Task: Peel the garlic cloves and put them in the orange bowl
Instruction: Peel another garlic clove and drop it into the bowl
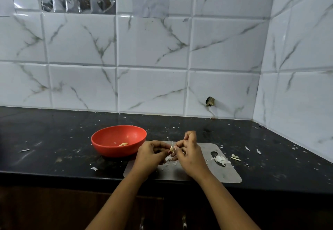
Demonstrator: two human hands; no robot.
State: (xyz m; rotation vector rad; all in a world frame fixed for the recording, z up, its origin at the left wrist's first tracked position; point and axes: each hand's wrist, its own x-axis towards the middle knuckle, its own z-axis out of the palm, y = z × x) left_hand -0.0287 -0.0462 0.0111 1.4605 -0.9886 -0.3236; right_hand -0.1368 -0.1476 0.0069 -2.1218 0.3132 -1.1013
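A garlic clove (pixel 172 148) with pale skin sticking up is held between both hands above the steel cutting board (pixel 225 173). My left hand (pixel 151 155) pinches it from the left, and my right hand (pixel 189 155) pinches its skin from the right with curled fingers. The orange bowl (pixel 118 140) stands on the black counter just left of my hands. A peeled clove (pixel 123 144) lies inside it.
Loose garlic skins (pixel 220 159) lie on the board near its handle slot, and more garlic bits (pixel 235 157) sit just off its right edge. Small flakes are scattered over the counter (pixel 54 139). Tiled walls close the back and right side.
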